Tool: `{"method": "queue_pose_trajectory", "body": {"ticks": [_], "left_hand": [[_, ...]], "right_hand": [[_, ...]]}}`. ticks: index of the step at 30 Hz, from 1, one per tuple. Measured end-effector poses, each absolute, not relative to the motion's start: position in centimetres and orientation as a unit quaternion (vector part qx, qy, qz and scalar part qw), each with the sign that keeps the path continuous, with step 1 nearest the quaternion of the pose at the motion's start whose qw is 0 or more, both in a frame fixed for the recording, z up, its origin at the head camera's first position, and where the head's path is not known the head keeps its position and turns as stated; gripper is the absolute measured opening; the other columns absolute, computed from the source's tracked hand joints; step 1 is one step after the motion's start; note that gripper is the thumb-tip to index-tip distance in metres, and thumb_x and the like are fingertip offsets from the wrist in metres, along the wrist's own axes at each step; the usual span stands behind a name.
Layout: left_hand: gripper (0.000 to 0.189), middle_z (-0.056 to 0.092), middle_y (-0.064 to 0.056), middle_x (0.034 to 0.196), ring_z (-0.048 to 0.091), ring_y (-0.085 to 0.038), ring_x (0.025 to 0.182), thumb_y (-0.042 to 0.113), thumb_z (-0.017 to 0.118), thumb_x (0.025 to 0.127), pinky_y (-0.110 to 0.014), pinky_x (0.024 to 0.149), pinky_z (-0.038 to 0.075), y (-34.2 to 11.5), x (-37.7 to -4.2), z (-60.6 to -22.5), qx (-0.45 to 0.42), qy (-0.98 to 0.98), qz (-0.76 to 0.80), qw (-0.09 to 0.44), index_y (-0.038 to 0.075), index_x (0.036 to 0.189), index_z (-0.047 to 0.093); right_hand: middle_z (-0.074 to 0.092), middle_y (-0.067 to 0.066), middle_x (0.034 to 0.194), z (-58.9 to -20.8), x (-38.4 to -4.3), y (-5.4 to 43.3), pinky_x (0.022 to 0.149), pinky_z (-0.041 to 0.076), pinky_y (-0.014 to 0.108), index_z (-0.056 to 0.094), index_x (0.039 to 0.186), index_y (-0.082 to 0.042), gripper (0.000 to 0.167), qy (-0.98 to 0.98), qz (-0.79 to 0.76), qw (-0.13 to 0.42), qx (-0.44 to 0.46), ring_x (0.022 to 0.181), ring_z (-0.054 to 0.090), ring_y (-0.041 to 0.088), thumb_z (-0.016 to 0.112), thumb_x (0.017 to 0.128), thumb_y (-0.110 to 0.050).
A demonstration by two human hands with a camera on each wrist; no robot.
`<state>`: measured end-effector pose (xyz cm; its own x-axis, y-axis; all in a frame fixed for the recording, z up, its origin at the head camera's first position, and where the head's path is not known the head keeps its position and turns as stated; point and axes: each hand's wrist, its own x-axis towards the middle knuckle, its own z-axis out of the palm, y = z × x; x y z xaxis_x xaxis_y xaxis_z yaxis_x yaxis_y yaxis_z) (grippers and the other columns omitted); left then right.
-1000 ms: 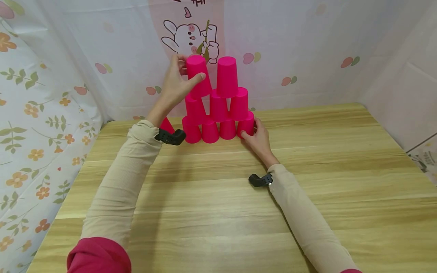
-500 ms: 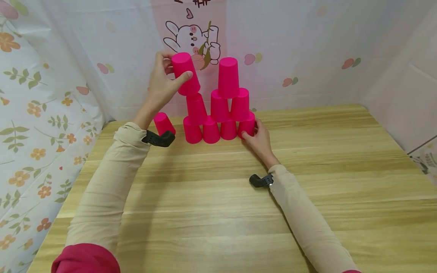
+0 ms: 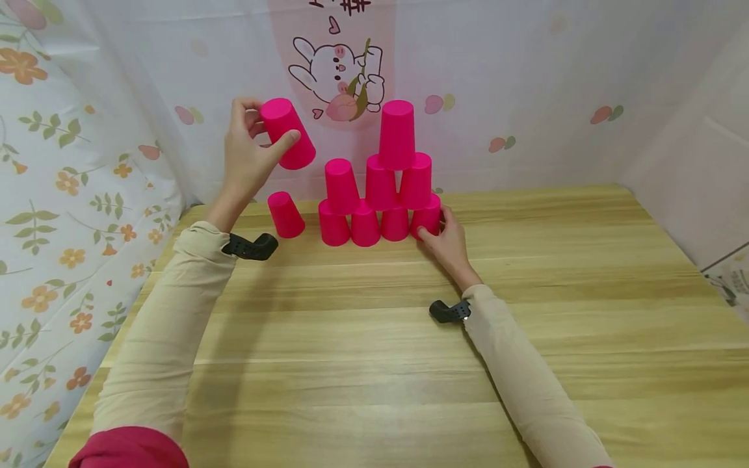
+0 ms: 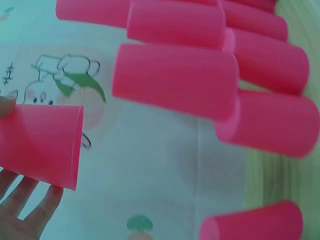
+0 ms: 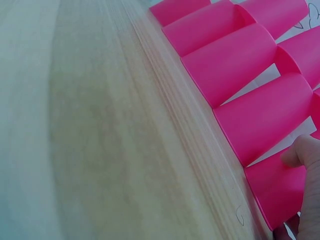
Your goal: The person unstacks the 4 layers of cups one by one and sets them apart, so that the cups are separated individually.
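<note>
My left hand [image 3: 248, 153] grips an upside-down pink cup [image 3: 288, 135] in the air, thumb on its front and fingers behind, tilted and apart from the stack. Below it a lone pink cup [image 3: 286, 215] stands upside down on the table. To the right rises a stack of pink cups: a bottom row of several, three in the middle row, and a single top cup [image 3: 397, 134]. At the stack's right end my right hand [image 3: 447, 244] holds the rightmost bottom cup [image 3: 426, 216] between thumb and fingers; in the right wrist view the thumb lies across that cup [image 5: 275, 190].
The wooden table [image 3: 363, 351] stretches in front of the stack. Close behind it hangs a white cloth [image 3: 521, 84] with a rabbit print, and a flowered cloth [image 3: 70, 214] hangs along the left edge.
My left hand has drawn its cup off the top left of the stack and moved left. The lone cup has come into fuller view. The right hand has stayed at its cup.
</note>
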<state>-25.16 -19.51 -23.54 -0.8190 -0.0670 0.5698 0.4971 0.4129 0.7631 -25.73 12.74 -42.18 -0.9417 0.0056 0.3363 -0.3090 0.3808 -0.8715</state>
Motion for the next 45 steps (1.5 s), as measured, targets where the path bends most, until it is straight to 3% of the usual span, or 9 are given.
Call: {"method": "queue_pose_trajectory", "body": {"ticks": [20, 30, 45], "left_hand": [[0.046, 0.060, 0.000, 0.102, 0.055, -0.012, 0.095, 0.023, 0.073, 0.076, -0.018, 0.070, 0.050, -25.7, -23.1, -28.1, -0.020, -0.779, -0.513, 0.360, 0.012, 0.110, 0.043], [0.046, 0.061, -0.005, 0.107, 0.054, -0.011, 0.095, 0.023, 0.073, 0.078, -0.019, 0.073, 0.050, -26.4, -22.8, -29.6, -0.002, -0.796, -0.487, 0.360, 0.011, 0.111, 0.044], [0.045, 0.054, 0.006, 0.099, 0.052, -0.010, 0.094, 0.019, 0.073, 0.077, -0.017, 0.068, 0.046, -27.3, -22.7, -32.3, 0.029, -0.796, -0.493, 0.350, 0.011, 0.110, 0.043]], "right_hand": [[0.054, 0.015, 0.118, -42.0, -25.5, 12.8, 0.086, 0.047, 0.040, 0.044, 0.130, 0.000, 0.054, -0.820, 0.550, 0.132, 0.085, 0.102, 0.054, 0.029, 0.063, 0.080, -0.011], [0.055, 0.014, 0.118, -42.1, -25.5, 12.9, 0.087, 0.047, 0.040, 0.044, 0.130, 0.000, 0.054, -0.821, 0.548, 0.134, 0.088, 0.103, 0.055, 0.028, 0.063, 0.081, -0.012], [0.054, 0.013, 0.120, -42.1, -25.5, 12.8, 0.087, 0.047, 0.039, 0.042, 0.132, -0.002, 0.055, -0.820, 0.551, 0.129, 0.087, 0.104, 0.054, 0.027, 0.063, 0.082, -0.012]]}}
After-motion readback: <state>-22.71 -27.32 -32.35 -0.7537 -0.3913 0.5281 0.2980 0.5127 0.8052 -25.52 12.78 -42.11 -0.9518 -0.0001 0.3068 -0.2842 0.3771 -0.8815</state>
